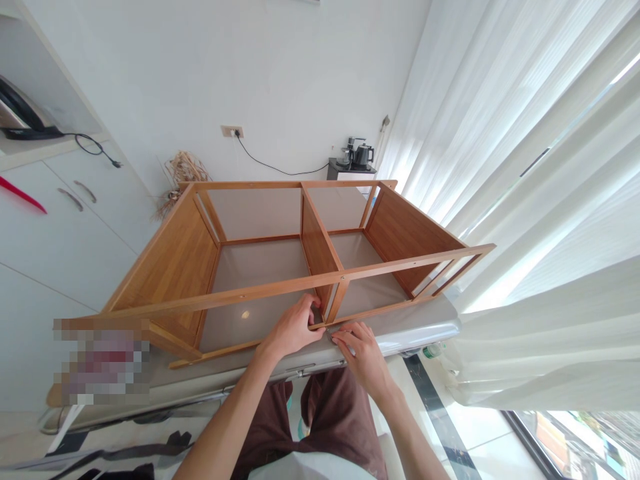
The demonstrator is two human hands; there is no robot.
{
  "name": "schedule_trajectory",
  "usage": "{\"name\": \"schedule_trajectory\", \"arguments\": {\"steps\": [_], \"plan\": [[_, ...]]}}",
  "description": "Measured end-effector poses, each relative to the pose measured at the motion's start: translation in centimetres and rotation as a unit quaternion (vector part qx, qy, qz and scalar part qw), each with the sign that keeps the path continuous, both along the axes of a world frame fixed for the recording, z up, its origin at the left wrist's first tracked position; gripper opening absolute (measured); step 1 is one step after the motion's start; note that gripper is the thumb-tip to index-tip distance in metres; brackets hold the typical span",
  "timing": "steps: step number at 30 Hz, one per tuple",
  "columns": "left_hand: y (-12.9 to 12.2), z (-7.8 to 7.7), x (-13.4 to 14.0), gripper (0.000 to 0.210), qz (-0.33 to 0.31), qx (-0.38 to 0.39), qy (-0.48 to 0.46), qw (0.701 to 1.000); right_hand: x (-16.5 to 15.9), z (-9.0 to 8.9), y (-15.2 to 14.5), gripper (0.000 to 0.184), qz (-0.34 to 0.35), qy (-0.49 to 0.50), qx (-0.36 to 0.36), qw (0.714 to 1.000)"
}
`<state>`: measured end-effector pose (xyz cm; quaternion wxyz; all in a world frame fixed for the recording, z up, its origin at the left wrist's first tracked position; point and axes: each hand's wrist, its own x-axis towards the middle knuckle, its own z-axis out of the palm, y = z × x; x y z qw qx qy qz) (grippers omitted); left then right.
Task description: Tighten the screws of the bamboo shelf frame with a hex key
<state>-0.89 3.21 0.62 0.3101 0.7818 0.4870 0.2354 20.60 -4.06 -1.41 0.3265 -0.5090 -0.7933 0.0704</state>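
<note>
A wooden shelf frame (277, 283) lies on its side across a glossy grey tabletop (425, 327), its solid panels standing upright. Near the middle of the frame's front, my left hand (296, 328) is closed around the lower rail, thumb in front and fingers behind, beside the central panel (319, 235). Just to its right, my right hand (364, 352) has its thumb and fingertips pinched together close to the same joint. Whatever sits between those fingertips is too small to make out.
A kettle and coffee maker (361, 155) stand on a small cabinet at the back. White curtains (540, 200) hang at right. Dried stalks (185, 175) rise behind the frame. White cupboards (65, 247) line the left side. A plastic bottle (434, 349) lies beyond the table's right front edge.
</note>
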Motion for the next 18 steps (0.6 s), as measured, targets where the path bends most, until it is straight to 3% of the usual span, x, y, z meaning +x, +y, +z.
{"name": "schedule_trajectory", "arguments": {"steps": [12,18], "plan": [[-0.10,0.07,0.01,0.044,0.003,-0.003,-0.004,1.000,0.15,0.77,-0.27,0.014,0.042,0.020,-0.019,0.999],[-0.13,0.13,-0.02,0.043,0.004,-0.001,0.004,1.000,-0.23,0.91,-0.64,0.015,-0.026,0.142,-0.067,0.987]]}}
